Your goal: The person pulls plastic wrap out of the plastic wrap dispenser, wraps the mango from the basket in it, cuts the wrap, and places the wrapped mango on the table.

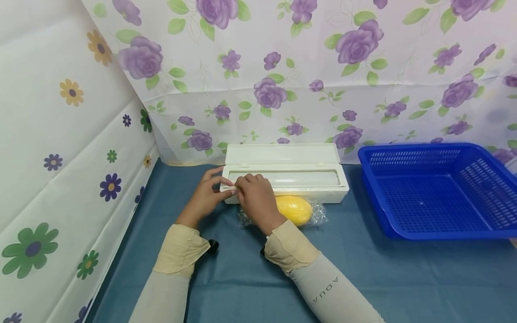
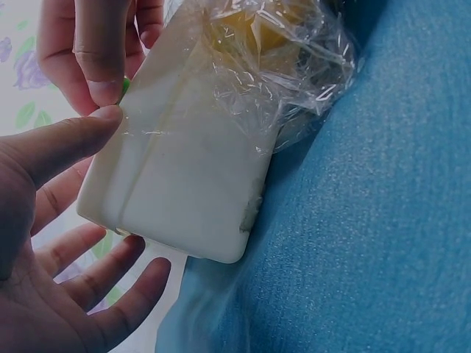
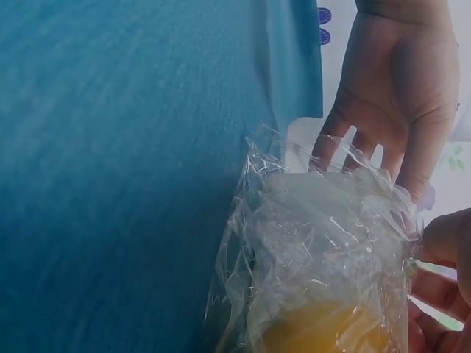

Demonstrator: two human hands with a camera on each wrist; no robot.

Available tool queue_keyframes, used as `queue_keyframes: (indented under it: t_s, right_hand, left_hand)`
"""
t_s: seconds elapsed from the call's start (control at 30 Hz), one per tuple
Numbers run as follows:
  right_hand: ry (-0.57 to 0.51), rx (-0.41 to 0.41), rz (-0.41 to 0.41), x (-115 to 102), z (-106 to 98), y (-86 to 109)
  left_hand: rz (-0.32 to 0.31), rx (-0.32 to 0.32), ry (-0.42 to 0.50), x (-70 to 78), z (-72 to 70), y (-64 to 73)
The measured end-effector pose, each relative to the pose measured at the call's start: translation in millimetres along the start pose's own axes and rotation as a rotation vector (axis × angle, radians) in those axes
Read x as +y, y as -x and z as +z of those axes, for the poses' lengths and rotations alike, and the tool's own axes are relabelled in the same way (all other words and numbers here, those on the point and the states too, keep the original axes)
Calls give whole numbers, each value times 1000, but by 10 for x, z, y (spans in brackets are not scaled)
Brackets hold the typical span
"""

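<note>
A long white cling film dispenser lies in the middle with its lid raised at the back. At its left end, my left hand pinches the front edge between thumb and index finger, the other fingers spread. Close beside it, my right hand has its fingers curled at the same edge. A small green bit shows by the right fingertips in the left wrist view; what it belongs to is unclear. Before the dispenser sits an oval yellow thing, covered by crinkled clear film. My right hand partly hides it.
A blue perforated plastic basket stands at the right. Blue-grey cloth covers the table. Flowered sheets hang behind and along the left side.
</note>
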State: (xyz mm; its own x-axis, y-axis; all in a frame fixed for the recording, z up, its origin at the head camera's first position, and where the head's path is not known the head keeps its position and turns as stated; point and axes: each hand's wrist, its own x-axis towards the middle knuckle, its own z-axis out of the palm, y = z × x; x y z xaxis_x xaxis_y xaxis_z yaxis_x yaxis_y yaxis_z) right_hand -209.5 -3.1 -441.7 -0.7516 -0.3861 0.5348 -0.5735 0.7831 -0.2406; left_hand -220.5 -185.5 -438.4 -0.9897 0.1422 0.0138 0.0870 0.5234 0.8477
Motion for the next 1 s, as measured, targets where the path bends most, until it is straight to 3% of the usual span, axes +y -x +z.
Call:
queue_keyframes:
  t_s: [1.0]
  right_hand:
    - [45,50,20,24,8,6]
  left_hand:
    - [8,-5,-25,-7,-14,5]
